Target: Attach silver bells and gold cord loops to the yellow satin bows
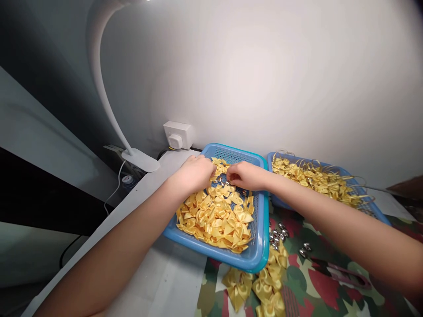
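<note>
My left hand (192, 173) and my right hand (245, 175) meet over the far end of a blue plastic basket (261, 233) heaped with small yellow satin bows (216, 215). Both hands have their fingers curled and pinched together, fingertips nearly touching, on something small and shiny between them that I cannot make out. The pile of bows lies right under the fingers.
A second blue basket (380, 215) of yellow bows with gold cords (317, 176) stands at the right. Loose bows (254, 286), small silver bells (277, 233) and a pair of snips (340, 270) lie on the patterned cloth. A white lamp base (140, 159) and wall socket (177, 134) sit behind.
</note>
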`<state>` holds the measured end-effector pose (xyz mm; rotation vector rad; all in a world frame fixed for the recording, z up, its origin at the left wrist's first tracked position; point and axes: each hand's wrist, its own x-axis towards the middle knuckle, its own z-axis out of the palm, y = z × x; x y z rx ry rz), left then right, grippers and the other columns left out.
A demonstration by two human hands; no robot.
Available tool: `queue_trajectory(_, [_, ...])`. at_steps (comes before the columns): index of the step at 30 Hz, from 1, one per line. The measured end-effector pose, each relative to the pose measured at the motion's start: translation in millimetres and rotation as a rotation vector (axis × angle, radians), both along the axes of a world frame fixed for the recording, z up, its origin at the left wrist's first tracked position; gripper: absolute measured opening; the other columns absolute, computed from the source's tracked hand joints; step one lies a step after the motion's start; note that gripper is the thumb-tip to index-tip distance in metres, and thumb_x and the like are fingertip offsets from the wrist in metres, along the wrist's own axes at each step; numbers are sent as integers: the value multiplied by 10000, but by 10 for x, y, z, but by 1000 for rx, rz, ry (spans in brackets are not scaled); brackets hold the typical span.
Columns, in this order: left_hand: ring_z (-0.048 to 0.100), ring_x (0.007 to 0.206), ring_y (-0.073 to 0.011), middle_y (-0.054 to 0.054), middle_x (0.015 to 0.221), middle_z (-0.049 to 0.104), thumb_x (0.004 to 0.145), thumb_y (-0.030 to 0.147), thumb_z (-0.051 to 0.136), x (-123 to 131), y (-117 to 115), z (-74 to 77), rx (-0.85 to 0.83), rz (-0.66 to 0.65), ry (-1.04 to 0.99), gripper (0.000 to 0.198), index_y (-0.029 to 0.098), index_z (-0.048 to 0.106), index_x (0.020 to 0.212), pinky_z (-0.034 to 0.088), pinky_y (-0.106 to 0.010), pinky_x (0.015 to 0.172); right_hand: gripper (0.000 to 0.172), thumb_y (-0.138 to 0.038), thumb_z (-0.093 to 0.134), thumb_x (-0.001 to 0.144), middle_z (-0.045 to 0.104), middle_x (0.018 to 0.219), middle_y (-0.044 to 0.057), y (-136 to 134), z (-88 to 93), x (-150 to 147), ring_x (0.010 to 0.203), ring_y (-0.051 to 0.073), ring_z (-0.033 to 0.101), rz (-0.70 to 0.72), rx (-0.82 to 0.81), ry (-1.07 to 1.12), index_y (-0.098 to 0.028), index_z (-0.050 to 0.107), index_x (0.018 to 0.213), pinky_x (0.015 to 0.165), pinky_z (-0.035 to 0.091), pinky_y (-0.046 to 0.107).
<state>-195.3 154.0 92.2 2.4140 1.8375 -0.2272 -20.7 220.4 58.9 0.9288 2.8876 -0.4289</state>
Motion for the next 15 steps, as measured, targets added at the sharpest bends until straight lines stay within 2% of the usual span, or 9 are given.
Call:
queue_trajectory(2, [650,910,-278,-96,896,718,730,136,618,-11,12,-11,17,20,-7,147,205,719,812,477,-346,809,172,-88,561,813,704,825,15,25,11,-3,723,127,606,-45,-1,18,-174,677,907,640,394,205])
queue_trajectory(4, [670,798,-256,-89,827,718,745,121,578,-27,25,-17,44,47,-16,162,205,713,776,490,-322,731,192,-83,516,840,711,867,29,21,31,-23,749,137,607,-108,41,43,-167,666,926,663,396,219])
queue_trajectory(7, [680,777,-257,-88,832,718,758,120,542,-48,37,2,106,73,-27,202,213,719,788,497,-312,696,205,-95,480,862,705,966,86,-42,53,-92,935,226,583,-184,152,71,-156,661,936,764,381,299])
queue_trajectory(10, [686,826,-276,-94,863,720,773,133,531,-59,35,43,164,96,-20,232,223,724,865,504,-324,717,183,-117,516,861,699,1021,93,-110,61,-191,1097,297,512,-149,202,57,-185,681,900,855,338,370])
queue_trajectory(12, [687,831,-284,-97,884,723,787,137,516,-62,35,57,182,107,-15,259,228,720,917,507,-335,712,159,-103,573,820,702,1010,82,-101,77,-242,1076,290,535,-109,187,21,-200,692,861,851,339,365])
queue_trajectory(15, [683,840,-282,-96,930,731,784,124,510,-67,46,43,164,97,-23,287,227,718,951,509,-333,714,164,-71,625,752,707,943,94,14,136,-247,906,249,610,-123,149,-39,-185,696,846,746,375,311])
